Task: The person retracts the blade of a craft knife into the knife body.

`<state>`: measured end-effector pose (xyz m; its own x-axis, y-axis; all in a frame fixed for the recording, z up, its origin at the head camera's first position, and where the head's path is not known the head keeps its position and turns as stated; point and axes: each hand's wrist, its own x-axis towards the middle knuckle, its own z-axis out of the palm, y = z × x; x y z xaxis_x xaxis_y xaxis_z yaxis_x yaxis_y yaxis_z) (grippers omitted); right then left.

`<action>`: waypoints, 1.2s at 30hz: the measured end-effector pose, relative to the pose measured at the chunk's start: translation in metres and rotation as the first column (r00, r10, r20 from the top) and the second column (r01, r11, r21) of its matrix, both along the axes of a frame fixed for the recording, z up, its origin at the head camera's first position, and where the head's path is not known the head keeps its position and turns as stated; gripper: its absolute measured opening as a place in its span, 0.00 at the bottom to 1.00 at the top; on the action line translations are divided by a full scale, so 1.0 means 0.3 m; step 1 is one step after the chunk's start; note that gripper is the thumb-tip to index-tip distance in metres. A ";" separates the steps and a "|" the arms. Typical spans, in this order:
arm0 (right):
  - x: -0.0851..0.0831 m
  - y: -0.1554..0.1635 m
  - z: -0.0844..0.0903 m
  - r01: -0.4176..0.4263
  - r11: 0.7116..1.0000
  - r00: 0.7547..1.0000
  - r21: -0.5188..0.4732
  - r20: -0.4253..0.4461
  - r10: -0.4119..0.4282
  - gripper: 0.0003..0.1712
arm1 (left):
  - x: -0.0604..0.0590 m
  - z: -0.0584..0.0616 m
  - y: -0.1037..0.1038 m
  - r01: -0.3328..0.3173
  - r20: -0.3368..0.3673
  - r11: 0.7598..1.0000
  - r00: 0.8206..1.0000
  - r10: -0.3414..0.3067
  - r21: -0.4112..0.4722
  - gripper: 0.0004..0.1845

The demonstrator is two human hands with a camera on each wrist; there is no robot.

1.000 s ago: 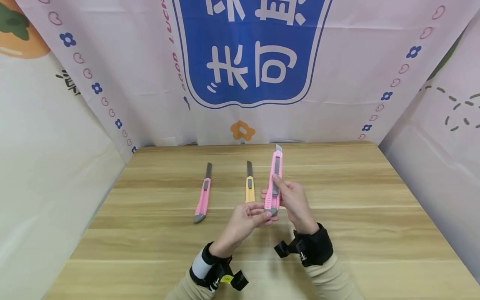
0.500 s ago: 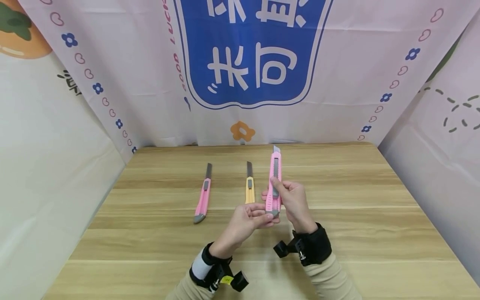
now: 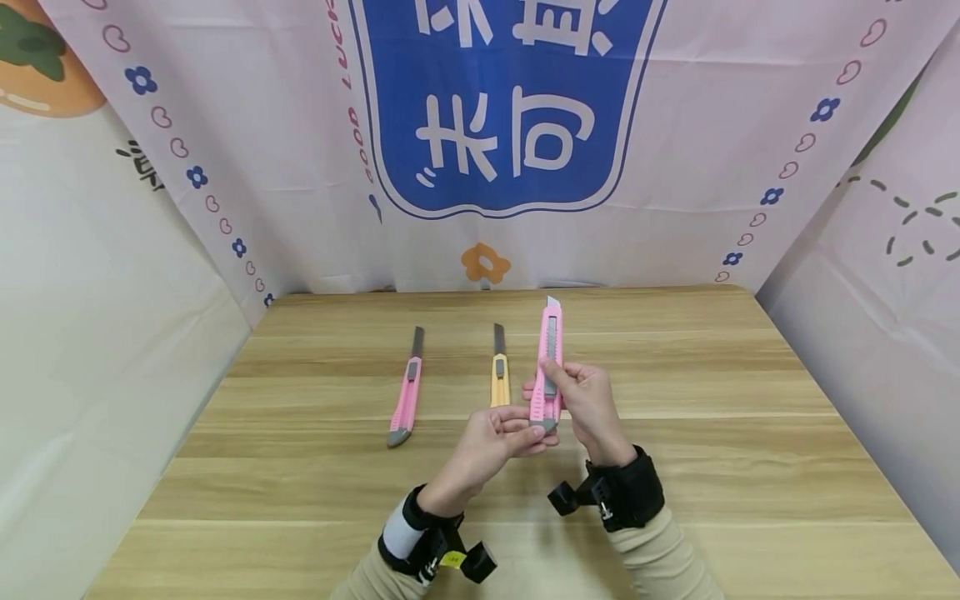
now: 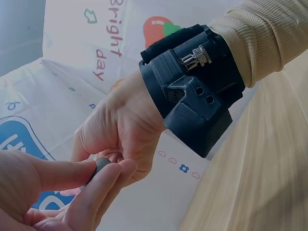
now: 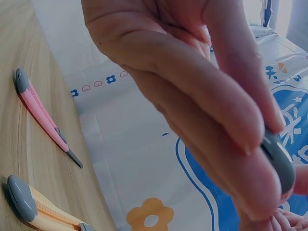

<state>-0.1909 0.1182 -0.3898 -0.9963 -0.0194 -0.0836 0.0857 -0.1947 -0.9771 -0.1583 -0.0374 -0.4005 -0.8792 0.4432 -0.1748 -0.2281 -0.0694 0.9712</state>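
Note:
Both hands hold a pink utility knife upright over the table, a short tip of blade showing at its top. My left hand pinches its grey end cap between thumb and fingers. My right hand grips the body from the right, its thumb at the grey slider; its other fingers are partly hidden behind the knife. A yellow utility knife lies just behind my left hand, its lower end hidden. Left of it lies another pink utility knife. Each of these two has a long stretch of blade out.
The wooden table carries the two lying knives, blades toward the far edge. A printed cloth hangs right behind that edge, with more cloth at both sides. A black camera mount sits on each wrist.
The held knife has shifted slightly and stands a little straighter, its blade tip a bit lower in the head view. Both hands keep their hold; the lying knives have not moved.

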 end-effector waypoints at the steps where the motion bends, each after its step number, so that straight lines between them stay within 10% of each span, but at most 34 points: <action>1: 0.000 0.000 0.001 0.000 1.000 1.000 -0.004 0.001 0.000 0.23 | 0.000 -0.001 0.001 0.001 0.001 1.000 1.000 -0.001 0.000 0.18; 36: -0.005 -0.002 0.009 -0.040 0.999 0.995 -0.005 0.093 0.041 0.24 | -0.010 -0.009 0.002 -0.054 0.020 0.997 0.998 0.053 0.057 0.19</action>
<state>-0.1923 0.1177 -0.3872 -0.9827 -0.0600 -0.1753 0.1837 -0.1927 -0.9639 -0.1611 -0.0370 -0.4033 -0.8987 0.4057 -0.1664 -0.2400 -0.1376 0.9610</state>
